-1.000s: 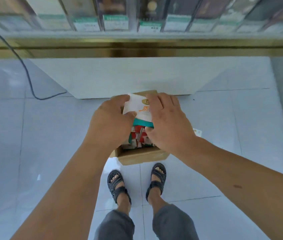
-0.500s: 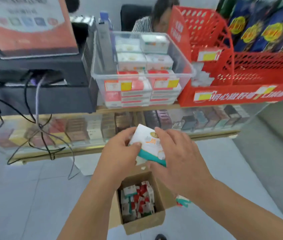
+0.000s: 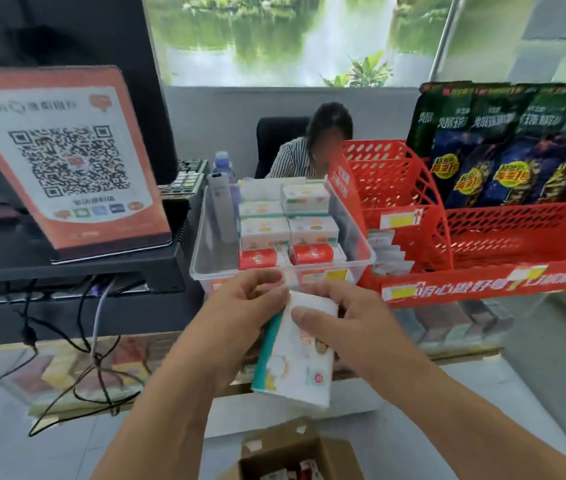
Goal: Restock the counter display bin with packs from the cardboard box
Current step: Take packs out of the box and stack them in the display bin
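Grip — left hand and right hand pinch pack; bin just beyond.

The clear bin is open on top, with room along its left side; the red rack and black register flank it.

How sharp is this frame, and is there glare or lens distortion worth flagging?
Head view: motion blur softens everything; print on the pack held by the left hand and right hand is unreadable. Head view, right edge: wide-angle bowing bends the red basket. Lighting even, no strong glare.
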A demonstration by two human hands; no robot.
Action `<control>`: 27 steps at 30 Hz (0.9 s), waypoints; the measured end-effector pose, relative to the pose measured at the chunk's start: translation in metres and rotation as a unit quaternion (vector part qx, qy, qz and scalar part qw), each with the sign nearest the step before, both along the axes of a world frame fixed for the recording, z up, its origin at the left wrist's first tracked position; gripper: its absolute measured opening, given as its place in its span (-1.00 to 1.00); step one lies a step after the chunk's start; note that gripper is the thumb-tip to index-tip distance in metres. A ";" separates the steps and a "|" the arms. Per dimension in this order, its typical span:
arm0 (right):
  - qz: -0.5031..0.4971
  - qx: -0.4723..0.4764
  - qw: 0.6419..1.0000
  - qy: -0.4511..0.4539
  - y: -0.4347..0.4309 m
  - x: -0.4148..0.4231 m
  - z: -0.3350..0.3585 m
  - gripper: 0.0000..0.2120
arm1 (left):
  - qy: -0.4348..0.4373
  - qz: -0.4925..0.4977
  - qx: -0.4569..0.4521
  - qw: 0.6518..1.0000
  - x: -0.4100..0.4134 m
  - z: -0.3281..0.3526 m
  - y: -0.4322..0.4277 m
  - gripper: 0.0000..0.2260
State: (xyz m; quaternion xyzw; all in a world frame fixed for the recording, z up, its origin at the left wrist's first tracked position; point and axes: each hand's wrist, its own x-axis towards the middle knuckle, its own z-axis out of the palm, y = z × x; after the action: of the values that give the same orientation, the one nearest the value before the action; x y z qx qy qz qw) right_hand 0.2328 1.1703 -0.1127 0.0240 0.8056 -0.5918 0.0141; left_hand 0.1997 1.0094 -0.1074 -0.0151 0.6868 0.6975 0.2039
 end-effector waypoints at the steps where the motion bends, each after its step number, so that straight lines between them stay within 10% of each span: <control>1: -0.019 -0.015 1.000 0.020 0.006 -0.009 0.000 -0.88 | -0.005 0.005 0.011 1.000 -0.004 0.001 0.005 -0.80; 10: -0.013 -0.162 0.987 -0.014 0.047 -0.074 0.005 -0.75 | -0.005 0.139 0.066 0.988 -0.055 0.015 0.033 -0.70; 13: -0.009 0.079 0.993 0.083 0.053 -0.083 0.000 -0.56 | 0.003 0.159 0.040 0.986 -0.076 0.015 0.038 -0.65; 17: 0.064 0.474 0.832 0.279 0.053 -0.105 -0.004 -0.20 | 0.013 0.138 0.011 0.990 -0.102 0.011 0.046 -0.60; 27: 0.160 0.591 0.770 0.179 0.041 -0.182 0.005 -0.12 | 0.026 0.084 -0.027 0.996 -0.153 -0.006 0.046 -0.46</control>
State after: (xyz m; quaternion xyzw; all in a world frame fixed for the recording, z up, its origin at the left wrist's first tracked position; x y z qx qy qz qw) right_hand 0.0512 1.2115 -0.1075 -0.2079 0.9766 0.0178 -0.0524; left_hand 0.0466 1.0557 -0.1132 -0.0599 0.7070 0.6932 0.1265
